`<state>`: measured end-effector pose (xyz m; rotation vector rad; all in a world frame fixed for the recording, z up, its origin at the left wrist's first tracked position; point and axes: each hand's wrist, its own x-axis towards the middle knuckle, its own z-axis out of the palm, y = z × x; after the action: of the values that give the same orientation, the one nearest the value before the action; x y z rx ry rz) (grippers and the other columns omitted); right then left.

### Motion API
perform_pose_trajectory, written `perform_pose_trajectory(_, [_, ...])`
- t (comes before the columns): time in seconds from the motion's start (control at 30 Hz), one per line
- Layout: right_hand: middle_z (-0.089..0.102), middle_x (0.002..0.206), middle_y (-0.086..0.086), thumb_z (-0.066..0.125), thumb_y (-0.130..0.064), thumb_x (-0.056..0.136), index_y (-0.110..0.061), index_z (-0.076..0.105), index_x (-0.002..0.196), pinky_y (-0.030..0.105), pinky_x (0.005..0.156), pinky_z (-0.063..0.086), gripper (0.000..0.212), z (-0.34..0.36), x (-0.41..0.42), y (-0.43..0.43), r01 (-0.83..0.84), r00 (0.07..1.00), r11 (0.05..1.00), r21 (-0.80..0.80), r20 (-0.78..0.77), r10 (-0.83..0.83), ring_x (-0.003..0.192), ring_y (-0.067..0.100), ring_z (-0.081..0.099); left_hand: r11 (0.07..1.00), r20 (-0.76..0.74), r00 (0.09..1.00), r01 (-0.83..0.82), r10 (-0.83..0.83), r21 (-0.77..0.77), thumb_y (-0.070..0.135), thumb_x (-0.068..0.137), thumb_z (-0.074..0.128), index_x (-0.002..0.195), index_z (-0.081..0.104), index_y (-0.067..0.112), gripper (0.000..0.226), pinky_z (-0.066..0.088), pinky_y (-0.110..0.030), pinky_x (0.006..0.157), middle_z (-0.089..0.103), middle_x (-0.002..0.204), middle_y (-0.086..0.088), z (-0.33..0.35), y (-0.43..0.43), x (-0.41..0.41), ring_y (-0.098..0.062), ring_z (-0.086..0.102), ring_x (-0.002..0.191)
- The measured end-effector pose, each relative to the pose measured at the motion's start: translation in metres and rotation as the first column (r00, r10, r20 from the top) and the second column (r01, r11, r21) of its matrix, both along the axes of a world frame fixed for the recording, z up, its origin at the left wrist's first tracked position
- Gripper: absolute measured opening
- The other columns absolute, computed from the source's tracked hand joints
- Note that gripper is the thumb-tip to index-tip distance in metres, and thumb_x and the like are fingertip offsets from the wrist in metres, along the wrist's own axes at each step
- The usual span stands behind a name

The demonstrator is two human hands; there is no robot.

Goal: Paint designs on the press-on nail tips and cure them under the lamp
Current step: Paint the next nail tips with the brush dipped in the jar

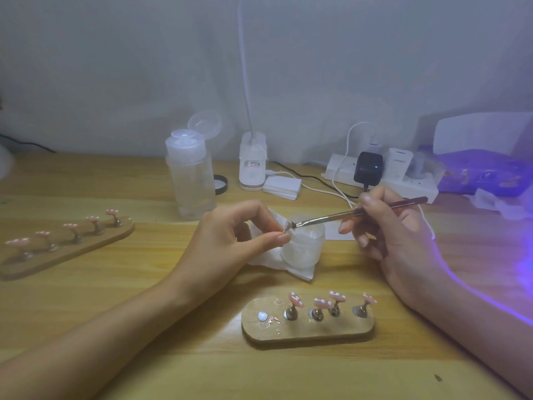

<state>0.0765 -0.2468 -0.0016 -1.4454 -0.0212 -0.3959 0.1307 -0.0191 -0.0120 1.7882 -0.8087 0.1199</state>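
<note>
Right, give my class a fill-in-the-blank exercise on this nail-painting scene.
1. The right hand holds a ____.
2. The near wooden holder carries ____ nail tips.
3. The far wooden holder carries ____ nail tips.
Missing words: brush; four; five.

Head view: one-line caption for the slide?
Left hand pinches a nail tip, right hand holds a brush to it; holder in front carries four tips.

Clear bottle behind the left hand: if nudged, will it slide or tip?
The clear bottle is tall, narrow and looks nearly empty, so probably light and apt to tip. Its flip lid stands open; any liquid could spill.
</note>
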Motion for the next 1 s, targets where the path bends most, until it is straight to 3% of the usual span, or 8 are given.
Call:
perform_pose_trajectory(0.1, [0.067, 0.062, 0.007, 0.053, -0.020, 0.098, -0.021, 0.045, 0.073, 0.015, 0.037, 0.025, 0.026, -0.0009, 0.0016, -0.0014, 0.038, 0.999, 0.999, 0.020, -0.030, -0.037, 0.045, 0.008, 0.041, 1.000, 0.000, 1.000, 0.001, -0.001, 0.002, 0.029, 0.080, 0.076, 0.073, 0.067, 0.019, 0.015, 0.028, -0.006, 0.049, 0.057, 0.058, 0.023, 0.0006, -0.0002, 0.0002, -0.002, 0.036, 0.045])
perform_pose_trajectory(0.23, [0.068, 0.065, 0.006, 0.055, -0.026, 0.098, -0.021, 0.046, 0.074, 0.015, 0.038, 0.027, 0.026, 0.0006, 0.0002, -0.0001, -0.019, 1.000, 1.000, 0.024, 0.009, 0.019, 0.046, 0.009, 0.043, 1.000, -0.006, 1.000, -0.001, 0.001, -0.003, 0.030, 0.079, 0.076, 0.073, 0.067, 0.021, 0.015, 0.029, -0.007, 0.049, 0.059, 0.061, 0.021, 0.0003, 0.0000, 0.0008, -0.002, 0.036, 0.045])
perform_pose_trajectory(0.4, [0.066, 0.061, 0.006, 0.050, -0.018, 0.100, -0.020, 0.043, 0.073, 0.015, 0.037, 0.025, 0.028, -0.0006, 0.0003, 0.0002, 0.025, 0.999, 1.000, 0.018, -0.043, -0.024, 0.045, 0.009, 0.042, 1.000, 0.008, 1.000, -0.001, 0.001, -0.001, 0.031, 0.079, 0.076, 0.073, 0.067, 0.020, 0.015, 0.027, -0.006, 0.048, 0.059, 0.061, 0.022, -0.0002, -0.0002, 0.0007, -0.001, 0.036, 0.045])
perform_pose_trajectory(0.57, [0.067, 0.062, 0.005, 0.058, -0.029, 0.095, -0.019, 0.046, 0.075, 0.014, 0.037, 0.028, 0.025, 0.0013, -0.0010, 0.0005, -0.014, 1.000, 1.000, 0.013, -0.001, 0.014, 0.046, 0.009, 0.044, 1.000, 0.005, 1.000, -0.001, 0.001, -0.001, 0.030, 0.079, 0.076, 0.073, 0.067, 0.020, 0.015, 0.028, -0.006, 0.048, 0.060, 0.062, 0.021, -0.0009, -0.0003, 0.0014, -0.001, 0.037, 0.044])
perform_pose_trajectory(0.73, [0.065, 0.060, 0.007, 0.049, -0.016, 0.100, -0.019, 0.042, 0.072, 0.015, 0.037, 0.025, 0.029, -0.0008, -0.0004, 0.0008, 0.031, 0.999, 1.000, -0.003, -0.030, -0.031, 0.045, 0.010, 0.042, 1.000, -0.005, 1.000, 0.017, -0.017, -0.011, 0.028, 0.080, 0.076, 0.072, 0.067, 0.022, 0.013, 0.028, -0.006, 0.048, 0.061, 0.066, 0.020, 0.0001, -0.0005, 0.0013, -0.002, 0.036, 0.045])
perform_pose_trajectory(0.87, [0.067, 0.063, 0.006, 0.053, -0.024, 0.099, -0.024, 0.047, 0.071, 0.015, 0.036, 0.025, 0.029, 0.0008, -0.0011, -0.0010, 0.002, 1.000, 0.998, 0.057, 0.030, -0.003, 0.045, 0.009, 0.042, 1.000, -0.010, 1.000, 0.025, -0.025, -0.018, 0.028, 0.080, 0.076, 0.072, 0.068, 0.024, 0.012, 0.029, -0.009, 0.049, 0.067, 0.075, 0.014, 0.0003, -0.0004, 0.0024, -0.003, 0.034, 0.047])
perform_pose_trajectory(1.0, [0.068, 0.066, 0.008, 0.058, -0.030, 0.094, -0.026, 0.048, 0.069, 0.015, 0.037, 0.025, 0.027, 0.0002, 0.0001, 0.0013, -0.008, 1.000, 1.000, -0.011, 0.001, 0.008, 0.045, 0.010, 0.042, 1.000, -0.005, 1.000, 0.023, -0.023, -0.010, 0.028, 0.081, 0.075, 0.073, 0.068, 0.023, 0.011, 0.029, -0.009, 0.049, 0.068, 0.076, 0.012, -0.0003, 0.0000, 0.0030, -0.003, 0.033, 0.048])
